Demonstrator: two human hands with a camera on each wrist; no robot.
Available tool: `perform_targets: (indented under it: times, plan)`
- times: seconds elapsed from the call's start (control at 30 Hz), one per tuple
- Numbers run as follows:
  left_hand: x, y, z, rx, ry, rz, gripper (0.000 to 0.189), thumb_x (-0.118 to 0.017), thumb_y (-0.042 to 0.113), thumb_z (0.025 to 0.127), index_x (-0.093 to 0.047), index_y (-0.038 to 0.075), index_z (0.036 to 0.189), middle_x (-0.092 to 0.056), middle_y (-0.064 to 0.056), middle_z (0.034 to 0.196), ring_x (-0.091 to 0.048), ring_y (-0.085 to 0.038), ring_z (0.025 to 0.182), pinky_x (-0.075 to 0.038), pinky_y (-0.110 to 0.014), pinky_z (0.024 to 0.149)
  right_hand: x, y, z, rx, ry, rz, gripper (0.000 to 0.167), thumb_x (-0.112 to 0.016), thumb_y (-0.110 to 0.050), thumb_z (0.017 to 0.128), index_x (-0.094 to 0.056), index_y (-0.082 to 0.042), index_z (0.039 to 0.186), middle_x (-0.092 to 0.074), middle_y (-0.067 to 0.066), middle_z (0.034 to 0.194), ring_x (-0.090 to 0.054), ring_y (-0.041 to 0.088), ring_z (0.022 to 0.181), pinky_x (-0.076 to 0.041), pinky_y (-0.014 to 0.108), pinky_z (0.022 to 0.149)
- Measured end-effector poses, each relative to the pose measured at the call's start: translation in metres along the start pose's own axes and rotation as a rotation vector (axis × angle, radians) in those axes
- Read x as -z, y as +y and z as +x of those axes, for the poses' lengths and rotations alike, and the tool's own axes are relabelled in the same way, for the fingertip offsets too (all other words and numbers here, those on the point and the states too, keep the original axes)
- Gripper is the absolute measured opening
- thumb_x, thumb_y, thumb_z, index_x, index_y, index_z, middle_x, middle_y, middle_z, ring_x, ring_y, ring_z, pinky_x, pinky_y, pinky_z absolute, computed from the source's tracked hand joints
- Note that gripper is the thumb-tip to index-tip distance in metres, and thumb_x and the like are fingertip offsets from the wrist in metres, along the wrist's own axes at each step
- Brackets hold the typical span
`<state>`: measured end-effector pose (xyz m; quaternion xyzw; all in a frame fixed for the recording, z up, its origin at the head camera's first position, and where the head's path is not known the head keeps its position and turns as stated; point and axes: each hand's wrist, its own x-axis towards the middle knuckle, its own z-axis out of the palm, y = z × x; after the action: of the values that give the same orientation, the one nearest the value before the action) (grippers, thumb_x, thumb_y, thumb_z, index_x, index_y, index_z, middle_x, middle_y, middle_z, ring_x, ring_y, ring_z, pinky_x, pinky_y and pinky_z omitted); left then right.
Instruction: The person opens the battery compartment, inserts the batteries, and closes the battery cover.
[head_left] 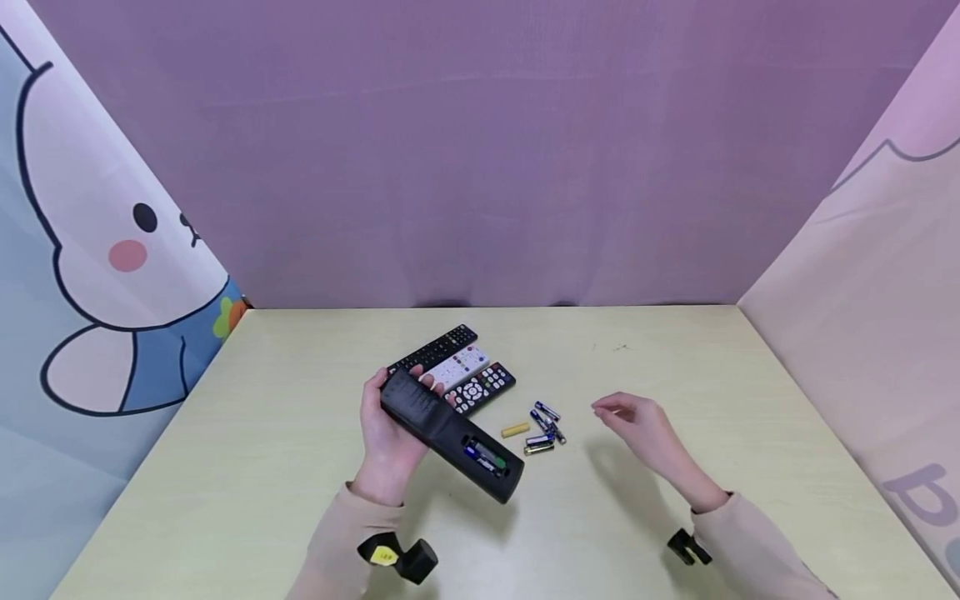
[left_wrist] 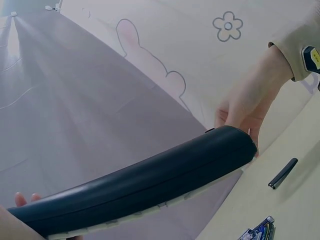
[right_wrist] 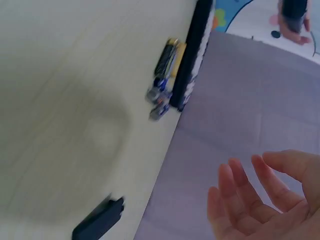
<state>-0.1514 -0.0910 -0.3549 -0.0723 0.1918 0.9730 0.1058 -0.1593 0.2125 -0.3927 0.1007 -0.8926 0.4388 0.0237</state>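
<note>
My left hand (head_left: 393,437) holds a large black remote control (head_left: 442,425) above the table, its back facing up and tilted down to the right. Its battery compartment is uncovered, with blue and green batteries (head_left: 485,457) inside. In the left wrist view the remote control (left_wrist: 150,182) shows side-on. Off to the right, my right hand (head_left: 637,433) hovers over the table with thumb and fingers loosely bent. The right wrist view shows this hand (right_wrist: 265,200) holding nothing. Between remote and right hand lie several loose blue-and-silver batteries (head_left: 543,421) and a yellow one (head_left: 515,430).
Three other remotes lie side by side behind the left hand: a black one (head_left: 450,340), a white one (head_left: 465,362) and another black one (head_left: 491,383). A narrow black piece (left_wrist: 283,173) appears on the table in the left wrist view. A purple curtain (head_left: 480,167) hangs behind the table.
</note>
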Motion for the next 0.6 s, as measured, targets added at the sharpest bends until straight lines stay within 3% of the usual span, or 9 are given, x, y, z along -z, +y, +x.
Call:
perform_targets:
  times: [0.17,0.33,0.5,0.6]
  plan:
    - [0.001,0.002,0.0,0.009,0.004,-0.004,0.041,-0.029,0.046,0.09,-0.047,0.009,0.094,-0.047,-0.003,0.08,-0.045,-0.018,0.075,-0.039,-0.034,0.076,0.007,0.014,0.001,0.049,0.029,-0.195,0.015,-0.058,-0.003,0.082,-0.063,0.001,0.095,-0.064,0.011,0.085,-0.06,0.022,0.073,-0.046,0.026,0.057]
    - [0.003,0.005,0.0,0.019,-0.019,0.012,0.043,-0.028,0.047,0.09,-0.05,0.01,0.092,-0.048,-0.002,0.084,-0.045,-0.018,0.077,-0.039,-0.034,0.077,0.012,0.025,0.001,0.054,-0.008,-0.37,0.023,-0.06,-0.004,0.078,-0.061,0.003,0.1,-0.063,0.016,0.089,-0.059,0.03,0.078,-0.046,0.037,0.061]
    - [0.003,0.007,0.0,0.017,-0.004,0.01,0.042,-0.032,0.047,0.089,-0.051,0.009,0.092,-0.049,-0.003,0.084,-0.045,-0.018,0.077,-0.036,-0.034,0.081,0.014,0.033,0.001,0.03,-0.072,-0.447,0.029,-0.063,-0.006,0.077,-0.06,0.004,0.104,-0.06,0.023,0.097,-0.058,0.032,0.081,-0.047,0.039,0.061]
    - [0.002,0.008,0.001,0.015,0.016,0.013,0.041,-0.034,0.047,0.088,-0.051,0.009,0.091,-0.05,-0.003,0.083,-0.046,-0.018,0.076,-0.035,-0.034,0.083,0.015,0.036,0.001,0.02,-0.105,-0.464,0.033,-0.064,-0.005,0.076,-0.058,0.005,0.107,-0.058,0.026,0.099,-0.056,0.025,0.067,-0.046,0.034,0.055]
